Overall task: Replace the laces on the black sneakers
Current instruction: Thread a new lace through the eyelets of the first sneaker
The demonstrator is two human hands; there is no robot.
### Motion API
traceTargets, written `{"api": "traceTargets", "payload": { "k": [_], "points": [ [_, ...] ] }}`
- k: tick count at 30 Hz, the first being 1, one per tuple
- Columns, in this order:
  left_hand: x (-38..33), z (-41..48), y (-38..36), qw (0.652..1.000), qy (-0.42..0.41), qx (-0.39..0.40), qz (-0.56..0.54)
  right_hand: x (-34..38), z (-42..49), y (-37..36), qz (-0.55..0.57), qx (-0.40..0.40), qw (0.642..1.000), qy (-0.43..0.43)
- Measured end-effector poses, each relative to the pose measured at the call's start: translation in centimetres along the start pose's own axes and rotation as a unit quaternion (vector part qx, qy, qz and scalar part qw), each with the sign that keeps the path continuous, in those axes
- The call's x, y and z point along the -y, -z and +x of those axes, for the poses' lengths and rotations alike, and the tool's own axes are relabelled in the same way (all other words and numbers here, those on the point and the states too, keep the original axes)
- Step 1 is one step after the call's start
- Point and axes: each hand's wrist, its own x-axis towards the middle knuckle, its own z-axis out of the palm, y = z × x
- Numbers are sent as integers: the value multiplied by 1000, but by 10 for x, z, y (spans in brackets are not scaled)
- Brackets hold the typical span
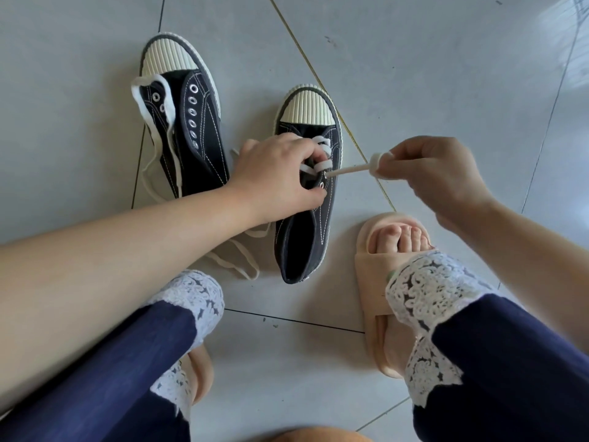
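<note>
Two black canvas sneakers with ribbed cream toe caps stand on the tiled floor. The left sneaker [194,122] has bare eyelets, and a loose white lace [165,129] lies draped over it. The right sneaker [307,202] has a white lace [322,148] threaded through its upper eyelets. My left hand [280,177] grips that shoe at the eyelet area, fingers curled into the opening. My right hand [436,177] pinches the lace end [350,170], drawn taut out of an eyelet on the shoe's right side.
An off-white lace [236,260] trails on the floor between the sneakers, near my left leg. My feet in beige slides [379,250] sit close in front, one beside the right sneaker's heel. Grey tiles spread all around.
</note>
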Motion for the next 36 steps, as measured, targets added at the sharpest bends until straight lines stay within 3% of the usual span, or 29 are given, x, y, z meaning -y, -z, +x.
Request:
{"api": "traceTargets", "payload": {
  "k": [8, 13, 18, 24, 30, 33, 36],
  "points": [
    [6, 0, -1, 999, 9, -19, -33, -2, 4, 7, -56, 28, 998, -5],
    [5, 0, 1, 999, 7, -19, -31, 6, 11, 21, -42, -50, 998, -8],
    [9, -2, 3, 998, 12, -14, -52, -2, 8, 4, -59, 11, 998, -21],
    [6, 0, 2, 997, -13, -2, -77, -5, 2, -12, -145, 52, 988, 34],
    [12, -7, 9, 983, -12, 28, -179, 1, 0, -18, -235, 102, 964, 71],
    [23, -19, 8, 987, 20, 14, -158, 4, -2, -15, -218, 110, 968, 59],
    [29, -26, 8, 987, 53, -16, -150, 13, -1, -7, -73, 132, 987, -58]
  ]
}}
